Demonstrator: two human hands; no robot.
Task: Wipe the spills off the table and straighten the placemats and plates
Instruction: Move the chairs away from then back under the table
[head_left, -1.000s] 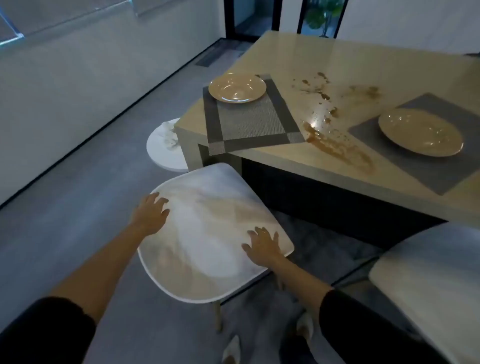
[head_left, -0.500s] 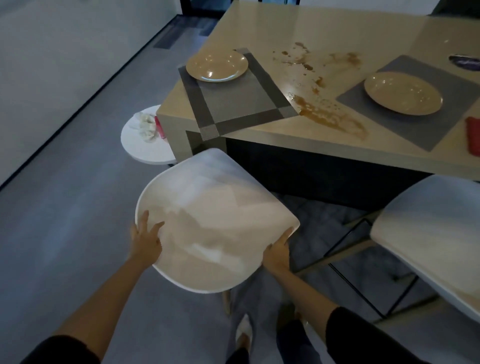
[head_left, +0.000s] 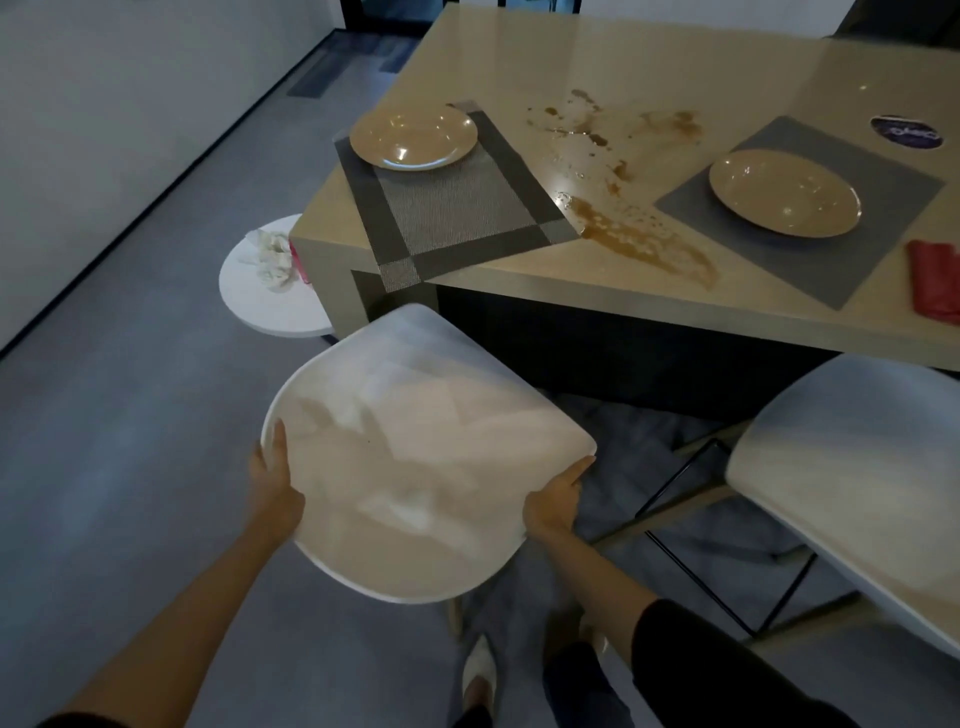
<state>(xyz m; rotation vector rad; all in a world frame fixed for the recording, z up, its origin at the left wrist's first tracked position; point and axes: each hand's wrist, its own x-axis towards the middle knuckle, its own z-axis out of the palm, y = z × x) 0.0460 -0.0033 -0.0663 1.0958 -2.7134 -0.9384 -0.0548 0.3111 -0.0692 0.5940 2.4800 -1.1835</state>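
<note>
Both arms reach forward and down, bare forearms, dark sleeves pushed up. Left hand (head_left: 272, 480) grips an edge, thumb on top; right hand (head_left: 553, 501) clasps likewise, thumb extended.

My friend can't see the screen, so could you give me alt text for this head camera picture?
A person's left hand and right hand grip the sides of a white chair seat beside a beige table with brown spills. Two tan plates sit on skewed placemats; the left placemat overhangs the table edge.
</note>
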